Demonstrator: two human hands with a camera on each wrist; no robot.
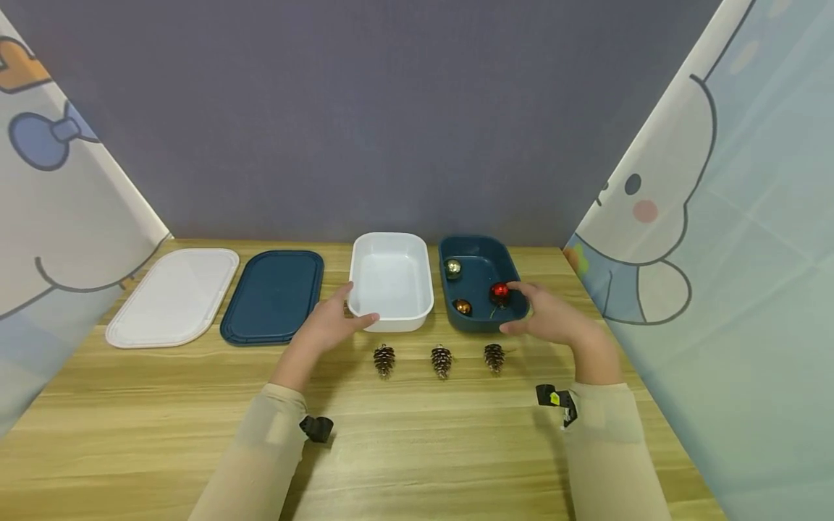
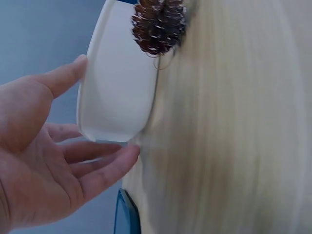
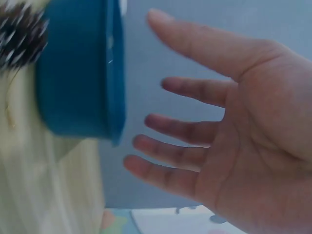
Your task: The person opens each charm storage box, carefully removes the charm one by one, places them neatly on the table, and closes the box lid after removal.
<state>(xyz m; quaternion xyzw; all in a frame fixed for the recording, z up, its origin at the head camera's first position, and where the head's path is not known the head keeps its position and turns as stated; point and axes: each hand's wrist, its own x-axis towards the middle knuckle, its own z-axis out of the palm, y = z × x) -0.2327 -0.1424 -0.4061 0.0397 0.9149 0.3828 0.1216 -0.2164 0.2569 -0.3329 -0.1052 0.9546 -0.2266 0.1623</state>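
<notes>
A white rectangular container (image 1: 391, 278) and a dark blue one (image 1: 478, 266) stand side by side at the back of the table. My left hand (image 1: 328, 322) is spread around the white container's near left corner, thumb tip right at the rim in the left wrist view and fingers (image 2: 109, 173) beside the end wall. At the blue container's near right corner my right hand (image 1: 550, 315) has its fingers apart; the right wrist view shows them extended, with nothing held. Inside the blue container lie a red ball (image 1: 499, 291), a gold ball (image 1: 452, 268) and a copper-coloured ball (image 1: 462, 307).
Three pine cones (image 1: 441, 361) lie in a row in front of the containers. A small brown thing (image 1: 347, 310) is partly hidden behind my left hand. To the left lie a white lid (image 1: 172, 298) and a blue lid (image 1: 274, 297). A grey wall (image 1: 365, 123) rises behind the table.
</notes>
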